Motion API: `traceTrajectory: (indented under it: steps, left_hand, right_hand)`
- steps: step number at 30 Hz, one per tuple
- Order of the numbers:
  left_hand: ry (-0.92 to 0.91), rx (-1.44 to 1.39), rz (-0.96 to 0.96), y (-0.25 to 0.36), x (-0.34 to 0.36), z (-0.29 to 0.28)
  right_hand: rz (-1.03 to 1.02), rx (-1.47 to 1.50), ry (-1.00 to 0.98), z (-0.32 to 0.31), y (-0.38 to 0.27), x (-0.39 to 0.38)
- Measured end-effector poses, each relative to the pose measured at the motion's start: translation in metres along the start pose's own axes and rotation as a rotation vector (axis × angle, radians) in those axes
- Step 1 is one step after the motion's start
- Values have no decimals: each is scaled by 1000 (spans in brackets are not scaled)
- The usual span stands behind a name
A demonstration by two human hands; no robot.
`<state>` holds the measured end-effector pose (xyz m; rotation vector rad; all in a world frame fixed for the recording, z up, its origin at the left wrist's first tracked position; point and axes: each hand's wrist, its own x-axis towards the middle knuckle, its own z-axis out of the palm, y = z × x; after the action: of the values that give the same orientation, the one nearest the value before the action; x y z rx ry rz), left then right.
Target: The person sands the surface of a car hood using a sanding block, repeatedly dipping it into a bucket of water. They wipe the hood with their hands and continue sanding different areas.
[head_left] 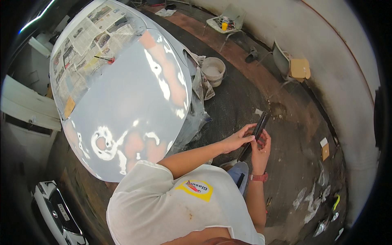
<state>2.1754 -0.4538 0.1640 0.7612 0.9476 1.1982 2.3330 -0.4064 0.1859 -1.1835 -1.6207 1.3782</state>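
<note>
Off the right side of a grey car hood [122,98], I hold a long narrow black bar [261,122] with both hands. It slants from upper right to lower left, and its exact kind cannot be made out. My left hand [238,139] grips it from the left, thumb across the bar near its middle. On its other side, my right hand [261,152] has its thumb against the bar and its fingers curled behind; a red watch [259,177] is on that wrist. The hood carries glossy white filler patches and pinkish areas, and newspaper [90,36] covers its far end.
A red-handled tool [107,60] lies on the newspaper. Beside the hood stands a white bucket [213,70]. Chairs, one bearing a cardboard box [299,69], line the wall. Plastic scraps [312,204] litter the floor at right. A white car [57,212] is at lower left.
</note>
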Motion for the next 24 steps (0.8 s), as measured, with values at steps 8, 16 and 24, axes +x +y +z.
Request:
traceTrajectory:
  steps: [8, 16, 24]
  left_hand:
    - [252, -64, 14, 43, 143, -29]
    - [565, -67, 44, 88, 250, -35]
    - [726, -181, 166, 125, 296, -93]
  right_hand:
    - [-30, -5, -215, -19, 6, 192]
    - [-127, -89, -499, -35, -6, 353]
    - [-260, -179, -658, 23, -38, 449]
